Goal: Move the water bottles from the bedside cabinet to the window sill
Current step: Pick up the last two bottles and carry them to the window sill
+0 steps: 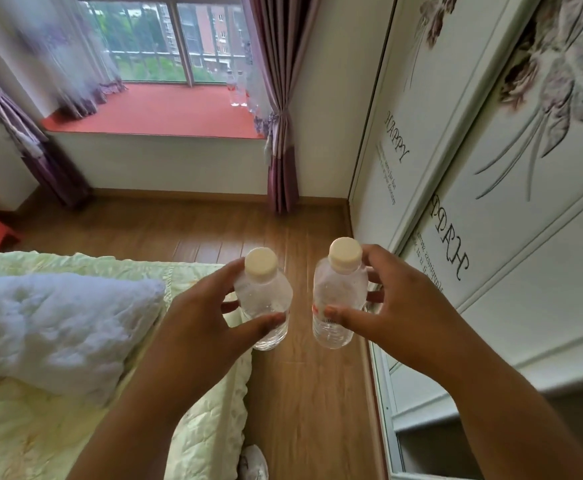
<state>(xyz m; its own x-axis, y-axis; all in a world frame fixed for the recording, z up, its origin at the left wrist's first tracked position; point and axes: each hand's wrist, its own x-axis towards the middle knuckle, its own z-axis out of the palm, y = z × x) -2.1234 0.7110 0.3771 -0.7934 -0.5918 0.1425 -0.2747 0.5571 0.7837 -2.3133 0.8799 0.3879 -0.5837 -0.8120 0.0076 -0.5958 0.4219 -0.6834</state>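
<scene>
The left hand point(196, 317) has its thumb and fingers wrapped around a clear water bottle point(264, 306) with a cream cap, held upright above the wooden floor point(304, 393) just off the edge of the bed point(41, 427). The right hand point(401, 306) grips a second water bottle point(335, 299) the same way, thumb across the red-edged label, fingers curled behind the shoulder; the two bottles stand close side by side without touching. Both bare forearms reach in from the bottom of the view. A white pillow point(58, 327) lies on the pale green bedspread at the left. A wardrobe point(491, 202) with flower-patterned doors runs along the right. Ahead, the red window sill point(162, 112) already carries two more bottles point(237, 90) at its far right corner, beside the purple curtain point(279, 98).
</scene>
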